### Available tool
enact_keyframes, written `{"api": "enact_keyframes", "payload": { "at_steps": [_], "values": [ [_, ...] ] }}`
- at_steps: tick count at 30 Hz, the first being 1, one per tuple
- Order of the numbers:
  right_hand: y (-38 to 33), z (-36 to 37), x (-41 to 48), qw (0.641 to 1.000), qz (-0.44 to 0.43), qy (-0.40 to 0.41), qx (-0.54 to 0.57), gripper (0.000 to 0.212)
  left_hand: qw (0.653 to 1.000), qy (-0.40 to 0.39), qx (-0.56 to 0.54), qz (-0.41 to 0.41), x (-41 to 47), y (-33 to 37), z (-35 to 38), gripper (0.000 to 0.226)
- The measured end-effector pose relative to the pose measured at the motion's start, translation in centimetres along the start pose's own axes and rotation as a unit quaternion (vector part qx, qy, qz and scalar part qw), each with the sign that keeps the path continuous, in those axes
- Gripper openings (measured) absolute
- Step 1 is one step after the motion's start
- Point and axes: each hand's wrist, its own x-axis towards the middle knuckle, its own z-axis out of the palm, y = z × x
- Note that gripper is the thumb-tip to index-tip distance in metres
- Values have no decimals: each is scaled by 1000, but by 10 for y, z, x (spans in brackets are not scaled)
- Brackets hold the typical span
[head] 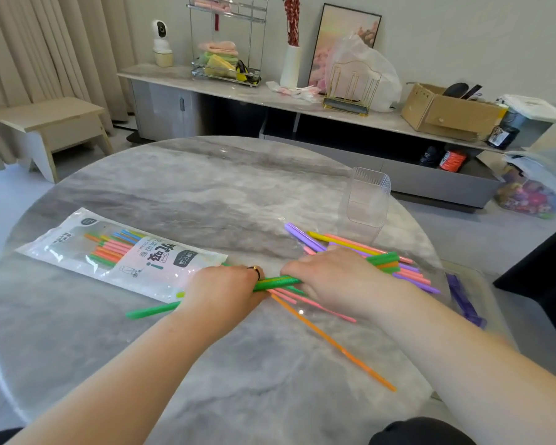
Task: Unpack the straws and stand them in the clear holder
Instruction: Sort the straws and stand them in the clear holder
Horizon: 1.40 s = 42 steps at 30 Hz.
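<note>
A plastic straw packet (119,255) lies flat on the left of the round marble table (206,194), with several coloured straws still inside. Loose straws (408,271) in purple, pink, yellow, green and orange are scattered at the right. My left hand (225,287) and my right hand (331,277) lie side by side, fingers curled down over a bunch of green straws (278,282) on the table. A long orange straw (334,345) lies toward me. The clear holder (366,203) stands upright behind the pile, with no straws in it.
A clear tray holding a purple item (463,300) sits at the table's right edge. Behind the table runs a low cabinet (270,101) with a wire rack, white vase, cardboard box and bag. A wooden stool (45,126) stands at the left.
</note>
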Motion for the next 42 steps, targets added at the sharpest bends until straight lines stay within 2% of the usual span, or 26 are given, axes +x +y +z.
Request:
{"api": "enact_keyframes", "payload": {
  "at_steps": [3, 4, 6, 8, 9, 10, 11, 13, 15, 19, 23, 26, 29, 32, 34, 37, 39, 42],
  "values": [
    [4, -4, 3, 998, 16, 11, -63, 48, 999, -25, -26, -24, 3, -4, 5, 32],
    [5, -5, 1, 996, 18, 43, -76, 59, 997, -24, -55, -38, 5, -6, 5, 27],
    [8, -8, -7, 977, 48, 176, -112, 72, 992, -28, -103, -65, 9, -13, 4, 23],
    [12, 4, -18, 941, 85, 325, -52, 49, 986, -34, -131, -93, 9, -22, 4, 25],
    [12, 11, -24, 935, 108, 336, -12, 35, 982, -31, -152, -104, 8, -25, 4, 26],
    [12, 21, -28, 943, 129, 305, 24, 26, 977, -27, -176, -116, 7, -28, 5, 28],
    [11, 31, -31, 959, 152, 234, 52, 23, 971, -25, -199, -128, 7, -29, 6, 31],
    [7, 60, -35, 977, 185, 57, 93, 28, 961, -27, -231, -148, 5, -29, 5, 39],
    [3, 77, -35, 971, 201, -40, 126, 32, 953, -23, -259, -157, 5, -28, 3, 42],
    [-1, 83, -28, 960, 224, -98, 138, 32, 943, -20, -285, -172, 6, -27, 0, 42],
    [-4, 86, -22, 953, 233, -121, 152, 19, 931, -22, -311, -189, 8, -29, 1, 41],
    [0, 89, -19, 948, 236, -123, 173, 23, 924, -11, -329, -196, 9, -30, -2, 43],
    [11, 85, -26, 939, 237, -75, 235, 23, 912, -4, -348, -215, 9, -34, -6, 43],
    [28, 74, -36, 917, 231, 28, 325, 42, 902, 2, -361, -235, 12, -38, -8, 43],
    [41, 63, -40, 888, 239, 99, 380, 51, 889, 8, -387, -245, 17, -40, -9, 41],
    [67, 52, -37, 831, 274, 215, 433, 37, 863, 19, -436, -253, 31, -40, -11, 41],
    [86, 44, -30, 794, 310, 278, 444, 32, 858, 20, -449, -247, 40, -38, -12, 40],
    [113, 41, -14, 775, 340, 315, 429, 33, 852, 18, -466, -236, 56, -31, -12, 37]
  ]
}}
